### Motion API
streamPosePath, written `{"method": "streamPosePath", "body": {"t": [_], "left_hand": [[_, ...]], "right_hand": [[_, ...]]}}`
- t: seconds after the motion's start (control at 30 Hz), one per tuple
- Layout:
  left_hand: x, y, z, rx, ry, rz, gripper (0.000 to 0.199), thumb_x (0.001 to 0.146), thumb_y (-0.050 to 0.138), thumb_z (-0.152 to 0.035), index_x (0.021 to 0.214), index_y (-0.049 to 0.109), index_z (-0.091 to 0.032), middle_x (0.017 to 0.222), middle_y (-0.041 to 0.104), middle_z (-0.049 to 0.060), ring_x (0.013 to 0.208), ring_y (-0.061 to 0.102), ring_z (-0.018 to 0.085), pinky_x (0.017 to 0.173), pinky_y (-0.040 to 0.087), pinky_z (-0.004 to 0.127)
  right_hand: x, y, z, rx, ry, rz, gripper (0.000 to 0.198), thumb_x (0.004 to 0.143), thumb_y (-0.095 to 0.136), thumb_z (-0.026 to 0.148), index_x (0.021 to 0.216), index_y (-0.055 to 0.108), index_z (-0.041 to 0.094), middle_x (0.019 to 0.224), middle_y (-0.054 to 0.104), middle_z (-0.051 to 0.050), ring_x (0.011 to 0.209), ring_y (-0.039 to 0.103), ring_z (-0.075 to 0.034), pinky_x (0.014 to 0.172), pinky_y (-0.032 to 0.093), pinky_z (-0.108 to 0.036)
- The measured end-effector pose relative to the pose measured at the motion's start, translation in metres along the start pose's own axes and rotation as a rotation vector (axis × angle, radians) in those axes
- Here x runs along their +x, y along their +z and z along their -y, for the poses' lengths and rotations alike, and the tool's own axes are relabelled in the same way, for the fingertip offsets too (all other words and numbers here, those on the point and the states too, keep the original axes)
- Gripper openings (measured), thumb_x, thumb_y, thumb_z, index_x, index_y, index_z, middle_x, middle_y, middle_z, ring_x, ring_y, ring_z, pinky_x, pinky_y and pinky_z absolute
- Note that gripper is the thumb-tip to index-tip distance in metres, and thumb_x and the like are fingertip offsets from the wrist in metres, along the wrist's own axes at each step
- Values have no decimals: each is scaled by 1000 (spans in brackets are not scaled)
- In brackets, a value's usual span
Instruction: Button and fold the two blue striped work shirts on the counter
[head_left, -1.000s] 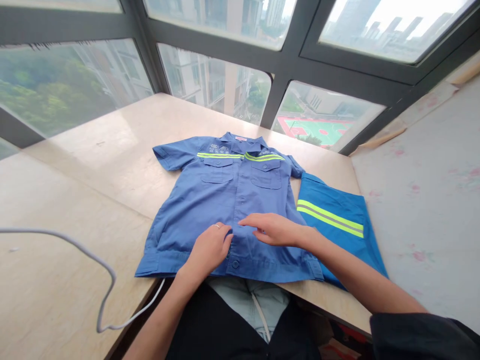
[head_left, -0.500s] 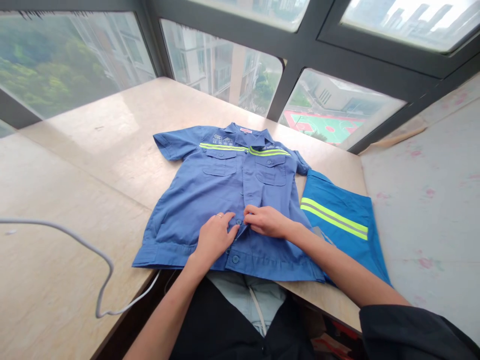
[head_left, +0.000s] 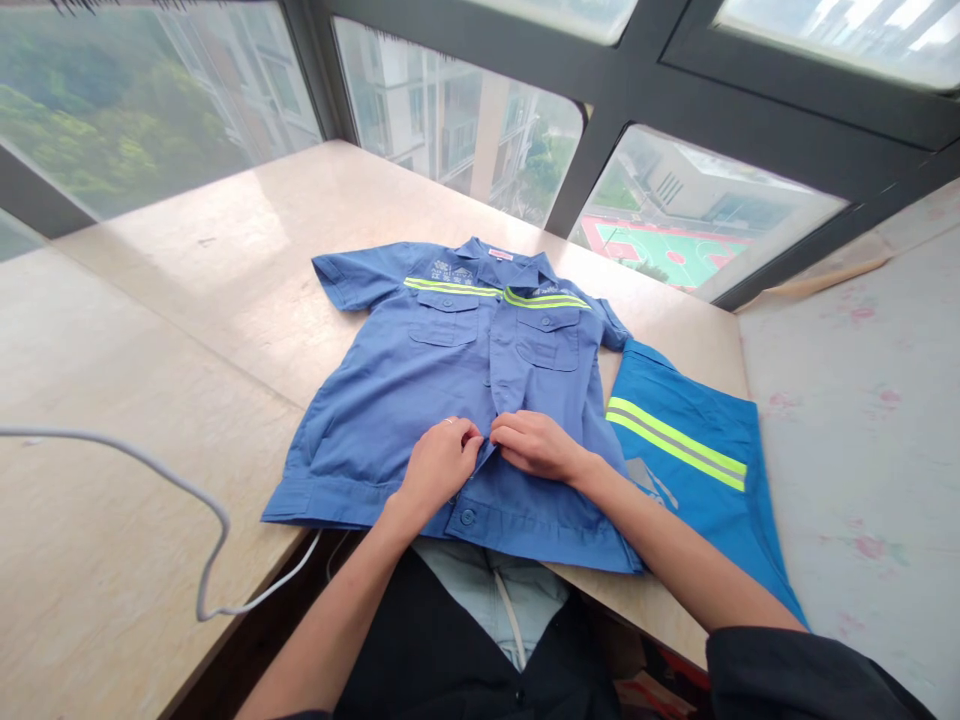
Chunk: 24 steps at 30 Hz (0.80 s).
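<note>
A blue short-sleeved work shirt (head_left: 360, 420) lies face up, its collar away from me, with yellow-and-grey stripes across the chest. Both hands are at its front placket, low on the shirt. My left hand (head_left: 441, 458) is closed, thumb and fingers pinching the placket edge where a button was visible before. Close beside it, my right hand (head_left: 536, 443) has its fingers curled and pinched on the opposite placket edge. The small button between them is hidden by my fingers. Below, a button (head_left: 468, 517) shows on the waistband.
Brighter blue folded garment (head_left: 690, 420) with a reflective stripe lies at the right, touching the shirt's sleeve. A white cable (head_left: 180, 485) loops over the table's (head_left: 112, 360) front edge at left. Windows stand behind, and a flowered wall (head_left: 847, 430) is on the right.
My left fingers have closed in from a looser spread and now cover the button. My right hand stays at the placket. The camera view has shifted slightly.
</note>
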<state>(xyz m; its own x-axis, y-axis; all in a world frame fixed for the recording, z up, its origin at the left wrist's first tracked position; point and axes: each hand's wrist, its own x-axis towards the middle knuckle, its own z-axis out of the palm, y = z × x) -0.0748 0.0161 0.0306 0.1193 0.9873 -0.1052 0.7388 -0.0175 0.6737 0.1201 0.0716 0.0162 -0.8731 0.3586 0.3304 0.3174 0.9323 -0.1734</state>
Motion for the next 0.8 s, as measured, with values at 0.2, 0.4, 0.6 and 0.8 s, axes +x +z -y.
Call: {"method": "streamPosePath", "body": {"t": [0.2, 0.4, 0.6, 0.8], "left_hand": [[2, 1, 7, -257, -39, 0, 19, 87, 55, -28, 79, 71, -21, 80, 74, 2, 75, 66, 18, 71, 45, 28], [5, 8, 17, -442, -93, -28, 20, 84, 57, -33, 79, 71, -19, 73, 71, 2, 65, 63, 16, 61, 46, 25], [4, 8, 18, -640, -142, -46, 23, 80, 60, -37, 81, 70, -16, 69, 68, 1, 59, 60, 14, 58, 48, 24], [1, 10, 15, -569, -118, -97, 24, 82, 59, -36, 78, 73, -17, 67, 69, 1, 60, 59, 14, 58, 46, 22]], "right_hand": [[3, 0, -4, -59, -18, -28, 17, 94, 42, 12, 88, 57, 19, 87, 64, -5, 70, 52, -15, 67, 38, -27], [8, 1, -4, -112, -34, -17, 23, 97, 42, 17, 81, 58, 20, 82, 63, -3, 67, 49, -13, 65, 35, -27], [8, 5, -1, -78, -23, -29, 22, 100, 43, 18, 88, 61, 19, 85, 65, -4, 68, 52, -13, 65, 36, -27], [5, 7, -1, -50, -39, -52, 21, 100, 43, 15, 93, 62, 20, 90, 68, -5, 71, 56, -14, 68, 39, -29]]}}
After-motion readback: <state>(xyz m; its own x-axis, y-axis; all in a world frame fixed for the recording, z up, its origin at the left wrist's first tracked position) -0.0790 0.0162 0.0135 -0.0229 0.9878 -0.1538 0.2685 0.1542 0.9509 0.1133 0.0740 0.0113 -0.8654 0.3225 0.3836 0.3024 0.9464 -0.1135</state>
